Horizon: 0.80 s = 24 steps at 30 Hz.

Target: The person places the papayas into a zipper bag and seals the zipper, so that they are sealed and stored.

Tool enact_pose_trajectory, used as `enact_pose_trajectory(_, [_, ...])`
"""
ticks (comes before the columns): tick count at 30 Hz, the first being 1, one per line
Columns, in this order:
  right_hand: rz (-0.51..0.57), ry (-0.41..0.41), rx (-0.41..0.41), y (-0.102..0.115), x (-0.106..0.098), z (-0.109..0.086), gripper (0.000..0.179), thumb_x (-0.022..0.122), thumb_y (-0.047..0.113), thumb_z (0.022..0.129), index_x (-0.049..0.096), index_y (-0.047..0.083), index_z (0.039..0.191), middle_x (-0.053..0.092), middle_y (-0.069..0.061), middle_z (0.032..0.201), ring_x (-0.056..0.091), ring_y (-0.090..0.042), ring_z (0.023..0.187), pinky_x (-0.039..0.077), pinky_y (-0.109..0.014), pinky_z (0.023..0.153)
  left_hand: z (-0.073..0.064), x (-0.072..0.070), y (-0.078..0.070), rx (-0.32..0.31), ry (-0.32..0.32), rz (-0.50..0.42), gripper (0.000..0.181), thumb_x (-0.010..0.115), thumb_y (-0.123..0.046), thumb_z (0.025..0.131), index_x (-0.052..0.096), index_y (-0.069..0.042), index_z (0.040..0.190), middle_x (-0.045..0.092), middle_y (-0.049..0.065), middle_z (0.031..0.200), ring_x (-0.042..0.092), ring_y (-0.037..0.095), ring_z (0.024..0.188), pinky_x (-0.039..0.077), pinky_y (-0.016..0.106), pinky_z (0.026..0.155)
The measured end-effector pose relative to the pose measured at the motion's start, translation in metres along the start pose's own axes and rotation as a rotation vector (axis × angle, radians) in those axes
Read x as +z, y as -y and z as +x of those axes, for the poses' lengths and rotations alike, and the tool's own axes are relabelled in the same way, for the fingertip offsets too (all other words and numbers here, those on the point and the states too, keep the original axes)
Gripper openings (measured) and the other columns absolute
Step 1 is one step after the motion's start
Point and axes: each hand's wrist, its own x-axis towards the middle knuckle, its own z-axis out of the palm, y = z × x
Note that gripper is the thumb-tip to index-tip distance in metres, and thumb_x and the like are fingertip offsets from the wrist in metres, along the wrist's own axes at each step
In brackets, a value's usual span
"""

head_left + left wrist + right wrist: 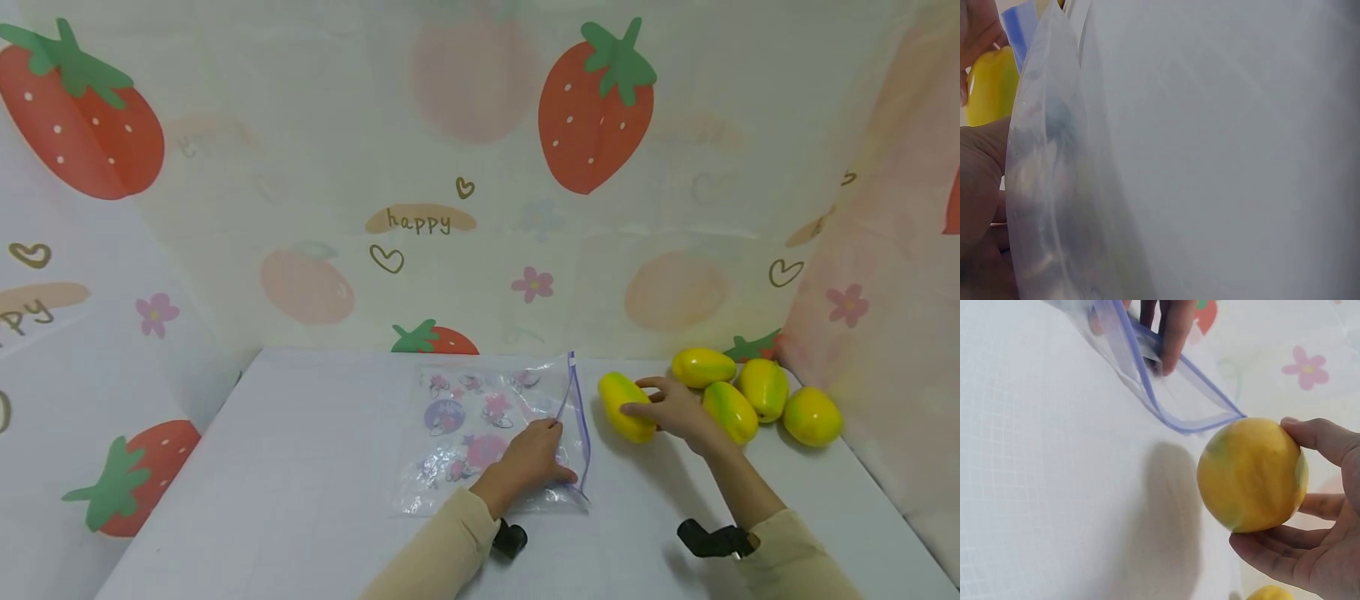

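A clear plastic zip bag [450, 450] with pink and purple prints and a purple zip edge lies on the white table. My left hand [532, 454] grips it by its mouth, holding the zip edges apart; in the right wrist view, fingers [1175, 337] reach over the purple rim. In my right hand [678, 411] is a yellow mango with green patches [626, 407], gripped between thumb and fingers just right of the bag's opening. From the right wrist, the mango [1252, 475] hangs above the table close to the rim.
Several more yellow-green mangoes sit at the table's back right, among them one at the back [703, 367] and one near the right edge [813, 417]. A strawberry-print cloth [322, 167] hangs behind the white table [300, 467].
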Motion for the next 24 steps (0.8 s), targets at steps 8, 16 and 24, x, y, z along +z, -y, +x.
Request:
enact_pose_trajectory(8, [-0.017,0.01,0.003,0.006,0.002,0.0,0.081,0.072,0.046,0.085,0.041,-0.002,0.141,0.047,-0.036,0.134,0.059,-0.033,0.106,0.055,-0.041,0.088,0.001,0.001,0.0,-0.006,0.0,0.0,0.081,0.08,-0.04,0.078,0.046,-0.008,0.144,0.046,0.007,0.15,0.045,0.02,0.136,0.037,0.033,0.113])
enact_pose_trajectory(16, [-0.002,0.027,0.004,0.007,0.004,0.001,0.083,0.072,0.048,0.083,0.041,-0.001,0.142,0.046,-0.036,0.136,0.058,-0.033,0.106,0.055,-0.042,0.09,-0.001,0.002,-0.001,-0.031,0.006,-0.057,0.081,0.081,-0.037,0.079,0.044,-0.01,0.146,0.044,0.005,0.152,0.044,0.02,0.137,0.037,0.034,0.113])
enact_pose_trajectory(24, [-0.039,0.049,0.007,0.013,0.009,0.003,0.083,0.072,0.049,0.083,0.041,0.002,0.143,0.045,-0.036,0.137,0.058,-0.036,0.109,0.053,-0.046,0.093,-0.004,0.001,-0.003,0.009,-0.057,0.025,0.081,0.081,-0.039,0.078,0.046,-0.009,0.144,0.045,0.006,0.15,0.045,0.021,0.136,0.038,0.033,0.113])
